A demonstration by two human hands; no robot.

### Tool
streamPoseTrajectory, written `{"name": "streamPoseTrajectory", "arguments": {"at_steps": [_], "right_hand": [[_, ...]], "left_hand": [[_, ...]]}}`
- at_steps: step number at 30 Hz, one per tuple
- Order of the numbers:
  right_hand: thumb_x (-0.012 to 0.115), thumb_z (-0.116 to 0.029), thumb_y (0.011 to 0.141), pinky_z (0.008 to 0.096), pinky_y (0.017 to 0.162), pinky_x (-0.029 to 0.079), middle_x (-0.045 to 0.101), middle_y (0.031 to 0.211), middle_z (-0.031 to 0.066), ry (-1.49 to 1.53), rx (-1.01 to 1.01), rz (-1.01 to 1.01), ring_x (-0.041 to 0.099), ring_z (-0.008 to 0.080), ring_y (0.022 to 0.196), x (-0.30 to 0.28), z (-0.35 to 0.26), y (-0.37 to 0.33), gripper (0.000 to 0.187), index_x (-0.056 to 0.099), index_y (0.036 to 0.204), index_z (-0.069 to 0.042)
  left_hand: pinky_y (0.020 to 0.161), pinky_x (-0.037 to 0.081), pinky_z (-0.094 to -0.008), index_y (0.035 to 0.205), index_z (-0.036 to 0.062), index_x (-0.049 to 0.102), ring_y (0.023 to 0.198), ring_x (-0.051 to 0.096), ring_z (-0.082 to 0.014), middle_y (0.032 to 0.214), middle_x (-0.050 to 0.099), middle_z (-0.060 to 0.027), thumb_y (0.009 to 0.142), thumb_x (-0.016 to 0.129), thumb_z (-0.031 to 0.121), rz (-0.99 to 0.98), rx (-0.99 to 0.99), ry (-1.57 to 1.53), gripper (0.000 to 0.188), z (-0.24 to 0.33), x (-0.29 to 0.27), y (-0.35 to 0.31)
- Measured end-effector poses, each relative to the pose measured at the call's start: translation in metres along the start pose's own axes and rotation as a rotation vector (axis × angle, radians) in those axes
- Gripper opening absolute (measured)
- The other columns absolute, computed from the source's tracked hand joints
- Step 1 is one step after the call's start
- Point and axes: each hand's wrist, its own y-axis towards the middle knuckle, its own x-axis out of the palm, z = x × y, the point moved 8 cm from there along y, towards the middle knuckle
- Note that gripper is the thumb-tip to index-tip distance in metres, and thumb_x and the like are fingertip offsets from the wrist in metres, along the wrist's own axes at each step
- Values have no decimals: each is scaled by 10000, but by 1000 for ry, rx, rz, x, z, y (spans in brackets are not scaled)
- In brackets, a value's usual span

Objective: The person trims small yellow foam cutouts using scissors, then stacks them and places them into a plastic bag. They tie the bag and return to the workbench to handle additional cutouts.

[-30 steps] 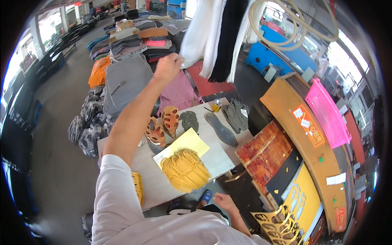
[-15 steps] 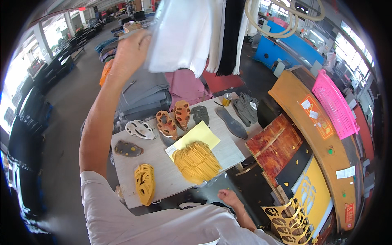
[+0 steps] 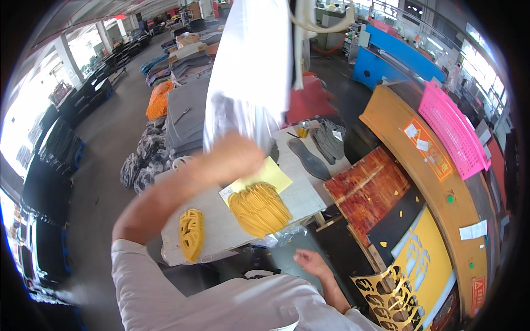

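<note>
My left hand [image 3: 240, 157] is raised over the table, at the lower end of a hanging white translucent plastic sheet or bag [image 3: 248, 66]. Motion smears its fingers, so its grip does not show. Low at the front, near the table's edge, my right hand [image 3: 312, 262] has loosely bent fingers and nothing visible in them. Beneath my left hand are a yellow paper sheet [image 3: 277, 175] and a bundle of yellow cut-out pieces [image 3: 259, 209]. A yellow openwork shoe upper [image 3: 191, 234] sits at the table's near left.
On the table [image 3: 301, 205] lie a dark sole [image 3: 307, 159], a stack of grey cut pieces [image 3: 327, 142] and a small can [image 3: 303, 129]. To the right are a reddish board [image 3: 367, 190], a yellow punched sheet [image 3: 428, 259], an orange-brown machine [image 3: 408, 129] and a pink basket [image 3: 450, 129].
My left hand has swept down and right from beside the hanging sheets to above the table. The white plastic now reaches lower. My right hand has barely moved; the view has shifted slightly.
</note>
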Motion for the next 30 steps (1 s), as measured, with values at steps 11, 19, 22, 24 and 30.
{"name": "streamPoseTrajectory", "arguments": {"at_steps": [11,19,22,24,30], "right_hand": [[751,-210,959,297,774,565,744,1010,75,547,-181,-105,689,127,861,-38,-167,-4,346,712,1226,8],[731,-266,984,321,727,567,728,988,40,591,-125,-152,684,146,876,-60,-141,-12,353,708,1231,-14],[707,-281,1000,312,719,538,715,964,33,527,-214,-204,656,128,820,-61,-147,-28,408,659,1306,-16],[718,-283,992,291,712,522,709,956,12,505,-186,-259,640,105,820,-57,-143,-34,406,676,1284,-4],[709,-284,996,285,746,513,708,951,-13,238,-126,-61,623,89,842,-80,-123,-12,324,747,1159,-6]], "left_hand": [[675,507,-467,790,15,684,715,666,-349,758,682,-189,896,695,397,-347,732,-1263,397,399,168,-32],[815,554,-401,1010,39,706,915,714,-320,956,726,-154,958,688,252,20,158,-1503,220,284,127,-60],[844,533,-418,1034,-2,686,939,686,-330,1007,710,-163,995,653,219,1007,-316,-1198,227,148,75,-105],[826,541,-431,1043,-7,682,860,685,-350,983,705,-164,1024,614,254,1052,-257,-915,270,115,72,-80],[695,544,-341,990,-1,682,711,673,-188,870,712,-78,1022,614,261,-209,-128,-1842,273,144,231,-37]]}}
